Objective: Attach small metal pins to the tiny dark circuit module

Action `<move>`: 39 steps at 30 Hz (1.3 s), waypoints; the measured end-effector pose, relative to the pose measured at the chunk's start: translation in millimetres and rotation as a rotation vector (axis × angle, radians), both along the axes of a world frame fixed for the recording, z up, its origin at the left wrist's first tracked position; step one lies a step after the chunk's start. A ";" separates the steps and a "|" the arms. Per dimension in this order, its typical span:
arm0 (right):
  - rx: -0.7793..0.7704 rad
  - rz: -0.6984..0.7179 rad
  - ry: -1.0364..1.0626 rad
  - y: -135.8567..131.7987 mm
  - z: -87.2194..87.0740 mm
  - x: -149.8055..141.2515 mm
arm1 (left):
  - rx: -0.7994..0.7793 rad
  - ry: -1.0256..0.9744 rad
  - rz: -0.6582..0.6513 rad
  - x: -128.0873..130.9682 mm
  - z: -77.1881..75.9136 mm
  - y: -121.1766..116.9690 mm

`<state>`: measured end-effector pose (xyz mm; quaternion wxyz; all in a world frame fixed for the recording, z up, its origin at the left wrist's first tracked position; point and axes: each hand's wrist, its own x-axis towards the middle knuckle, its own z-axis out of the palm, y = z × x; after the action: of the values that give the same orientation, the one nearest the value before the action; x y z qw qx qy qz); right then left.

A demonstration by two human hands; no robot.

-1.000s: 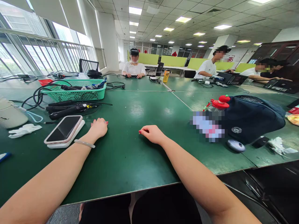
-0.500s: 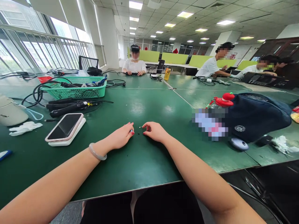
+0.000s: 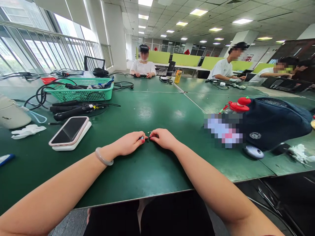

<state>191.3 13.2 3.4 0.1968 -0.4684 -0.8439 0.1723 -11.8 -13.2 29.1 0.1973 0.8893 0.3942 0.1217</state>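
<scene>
My left hand (image 3: 130, 143) is closed, thumb against fingers, around a small light-blue and grey object (image 3: 142, 138) whose kind is too small to make out. A pale bracelet (image 3: 103, 157) circles that wrist. Facing it, my right hand (image 3: 162, 137) has its fingers curled into a pinch; what they hold, if anything, is hidden. The fingertips of both hands almost meet. A tiny pale, shiny piece (image 3: 149, 132) shows just beyond the right fingertips. Small dark bits (image 3: 148, 141) lie on the green table (image 3: 137, 177) between the hands.
To the left are a phone (image 3: 70, 131) on a white box, a green basket (image 3: 81, 91) with cables, and black folded items (image 3: 70, 111). On the right sit a dark blue bag (image 3: 275, 121), a mouse (image 3: 254, 152) and a red-lidded bottle (image 3: 237, 106). Other people sit farther off.
My left hand has shifted right, bringing its fingertips close to the right hand's. The right fingers have closed down toward the dark bits. The view has tilted slightly.
</scene>
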 end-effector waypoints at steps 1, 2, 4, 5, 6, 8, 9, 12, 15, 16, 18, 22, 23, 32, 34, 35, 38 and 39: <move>0.004 -0.013 0.026 0.8 -0.7 0.6 | 0.012 -0.007 0.012 -0.8 -1.1 1.7; 0.010 -0.036 0.051 1.7 -1.1 1.3 | 0.023 -0.012 0.022 -1.5 -2.2 3.2; 0.037 -0.092 0.079 3.3 -1.2 2.6 | 0.042 -0.022 0.032 -2.3 -4.1 5.5; 0.057 -0.108 0.081 3.8 -1.0 2.9 | 0.052 -0.026 0.029 -2.5 -4.8 6.2; 0.080 -0.112 0.083 4.1 -0.6 2.8 | 0.063 -0.031 0.024 -2.5 -5.3 6.7; 0.117 -0.084 0.081 4.2 -0.3 1.4 | 0.080 -0.036 0.013 -2.5 -6.0 7.1; 0.121 -0.063 0.072 4.0 -0.5 0.3 | 0.084 -0.035 0.012 -2.5 -6.2 7.3; 0.079 -0.028 0.022 2.6 -0.7 -2.7 | 0.080 -0.025 0.029 -3.4 -6.6 8.4; 0.033 -0.020 0.021 -0.4 2.2 -2.5 | 0.067 -0.022 0.043 -4.8 -6.1 9.4; 0.014 -0.018 0.042 -1.7 3.9 -1.5 | 0.062 -0.021 0.043 -5.1 -5.7 9.4; -0.040 -0.023 0.100 -3.8 7.3 1.2 | 0.058 -0.024 0.038 -5.3 -4.3 8.9; -0.069 -0.091 0.131 -4.3 10.1 5.8 | 0.080 -0.064 0.012 -4.8 -0.6 5.5; -0.077 -0.102 0.125 -4.0 10.0 6.3 | 0.079 -0.073 0.002 -4.7 0.2 4.6; -0.074 0.025 0.137 -8.6 7.1 -0.5 | 0.097 -0.064 -0.022 -3.9 -0.6 4.9; 0.011 0.062 0.089 -8.2 4.3 -2.6 | 0.135 -0.077 0.010 -3.9 -1.6 6.8; 0.053 0.083 0.068 -7.7 2.3 -3.8 | 0.155 -0.086 0.020 -3.9 -2.0 7.8; 0.130 0.119 0.023 -6.3 -3.1 -7.6 | 0.199 -0.105 0.025 -4.1 -2.7 10.0; 0.137 0.126 0.010 -6.2 -4.1 -8.9 | 0.208 -0.105 0.031 -4.3 -2.9 10.4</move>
<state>182.3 7.0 -0.7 0.2215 -0.3990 -0.8805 0.1285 -16.0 -2.9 26.2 0.1223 0.8911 0.3825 0.2115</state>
